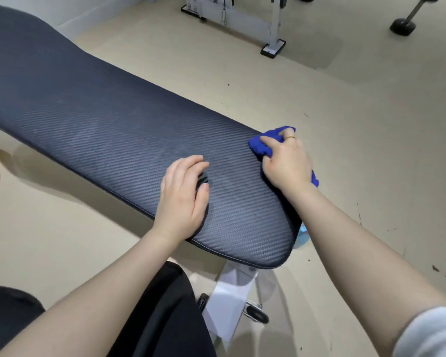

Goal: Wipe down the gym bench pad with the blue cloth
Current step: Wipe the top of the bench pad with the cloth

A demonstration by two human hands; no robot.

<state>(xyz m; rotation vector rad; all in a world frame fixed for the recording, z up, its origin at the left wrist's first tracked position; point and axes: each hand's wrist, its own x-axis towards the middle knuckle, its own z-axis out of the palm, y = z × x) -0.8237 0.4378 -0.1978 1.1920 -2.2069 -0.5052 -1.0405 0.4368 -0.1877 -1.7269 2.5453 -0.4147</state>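
Hands at work on a gym bench pad (108,130) — a long, dark cushion with a woven, carbon-fibre-like texture that runs from the upper left toward the lower right of the head view. The right hand (286,161) is curled around the blue cloth (264,144), bunching it against the pad's far edge near the rounded end; folds of the cloth show ahead of the fingers and again behind the wrist, and a gold ring sits on one finger. The left hand (184,194) lies palm-down on the pad's near edge, its fingers loosely spread and holding nothing. Both forearms are bare, with a pale sleeve (433,333) at the right upper arm. Beneath the pad's end stands a white frame (233,300) with small black wheels, on a beige floor (345,94). A dumbbell (403,24) and another white machine base (273,47) sit well apart in the background.
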